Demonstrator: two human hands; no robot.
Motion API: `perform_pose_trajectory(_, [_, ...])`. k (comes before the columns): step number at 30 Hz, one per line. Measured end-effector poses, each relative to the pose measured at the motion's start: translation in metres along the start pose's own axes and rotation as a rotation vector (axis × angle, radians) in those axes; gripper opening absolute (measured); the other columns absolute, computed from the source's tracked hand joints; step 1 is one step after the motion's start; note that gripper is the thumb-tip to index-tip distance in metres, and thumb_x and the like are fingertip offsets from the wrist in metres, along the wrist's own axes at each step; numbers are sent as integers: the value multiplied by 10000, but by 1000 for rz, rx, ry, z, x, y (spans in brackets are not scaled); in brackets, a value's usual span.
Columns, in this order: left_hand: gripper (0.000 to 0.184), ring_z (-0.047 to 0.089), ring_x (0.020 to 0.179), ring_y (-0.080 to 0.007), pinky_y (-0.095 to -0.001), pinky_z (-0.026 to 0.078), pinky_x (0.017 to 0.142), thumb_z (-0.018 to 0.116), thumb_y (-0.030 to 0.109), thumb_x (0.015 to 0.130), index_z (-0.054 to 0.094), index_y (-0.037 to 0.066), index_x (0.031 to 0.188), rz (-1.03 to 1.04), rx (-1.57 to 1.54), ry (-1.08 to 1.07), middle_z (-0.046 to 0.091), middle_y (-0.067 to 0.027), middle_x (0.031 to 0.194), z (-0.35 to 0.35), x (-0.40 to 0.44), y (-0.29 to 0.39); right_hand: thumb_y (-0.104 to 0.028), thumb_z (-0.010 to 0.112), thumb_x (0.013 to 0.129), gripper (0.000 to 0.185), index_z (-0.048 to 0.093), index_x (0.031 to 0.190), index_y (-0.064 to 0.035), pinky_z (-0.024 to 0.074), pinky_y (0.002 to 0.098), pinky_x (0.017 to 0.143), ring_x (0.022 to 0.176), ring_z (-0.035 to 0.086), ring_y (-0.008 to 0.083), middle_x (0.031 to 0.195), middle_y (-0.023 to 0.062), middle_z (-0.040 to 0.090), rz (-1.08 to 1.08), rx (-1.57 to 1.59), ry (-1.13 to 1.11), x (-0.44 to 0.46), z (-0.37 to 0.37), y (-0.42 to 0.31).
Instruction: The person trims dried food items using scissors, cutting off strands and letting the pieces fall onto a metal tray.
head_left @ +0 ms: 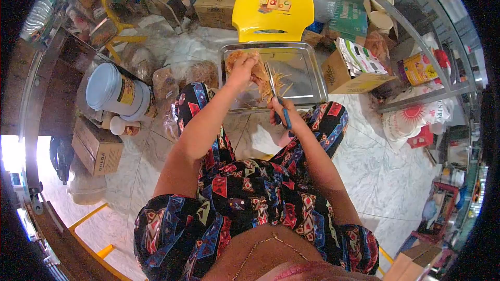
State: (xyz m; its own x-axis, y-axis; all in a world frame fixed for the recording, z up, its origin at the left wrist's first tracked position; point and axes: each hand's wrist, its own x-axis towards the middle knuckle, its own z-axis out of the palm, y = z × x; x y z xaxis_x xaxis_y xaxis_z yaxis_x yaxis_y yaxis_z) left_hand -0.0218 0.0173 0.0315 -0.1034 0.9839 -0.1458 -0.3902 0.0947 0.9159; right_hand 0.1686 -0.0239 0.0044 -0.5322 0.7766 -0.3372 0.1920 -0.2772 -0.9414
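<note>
The chair [273, 21] is yellow, the scissor handles [286, 118] blue, the clothing [263, 192] black, red-and-blue patterned.

Lidded bucket [108, 91] near a brown carton [96, 145], red-printed sack [414, 117] well apart.

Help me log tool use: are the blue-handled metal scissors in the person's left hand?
No, the right hand holds the blue-handled metal scissors, while the left hand grips some orange-brown material.

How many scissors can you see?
1. The blue-handled scissors are in the person's right hand, with the blades over the clear tray. More could be hidden in the clutter around the room.
</note>
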Motion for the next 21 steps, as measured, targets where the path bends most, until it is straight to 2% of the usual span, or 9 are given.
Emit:
perform_pose_trajectory(7, [245, 583, 562, -208, -299, 490, 384, 419, 205, 864, 412, 70, 1068, 51, 5, 8, 555, -98, 808, -5, 3, 1, -397, 451, 866, 405, 484, 872, 6, 441, 266, 477, 521, 506, 142, 612, 55, 481, 26, 0, -48, -8, 5, -10])
perform_pose_trajectory(17, [253, 579, 567, -197, -297, 457, 377, 427, 211, 866, 422, 62, 1070, 41, 66, -42, 551, -92, 817, -4, 3, 1, -380, 461, 865, 383, 493, 852, 1, 444, 261, 474, 522, 492, 130, 623, 49, 482, 66, 8, -17, -12, 8, -15])
perform_pose_trajectory(21, [243, 579, 578, -204, -304, 471, 378, 440, 209, 861, 428, 59, 1052, 31, 42, 16, 548, -91, 825, -1, 0, 1, -356, 476, 862, 360, 496, 847, 3, 431, 261, 455, 509, 486, 128, 612, 48, 478, 55, -6, -6, -10, 7, -14])
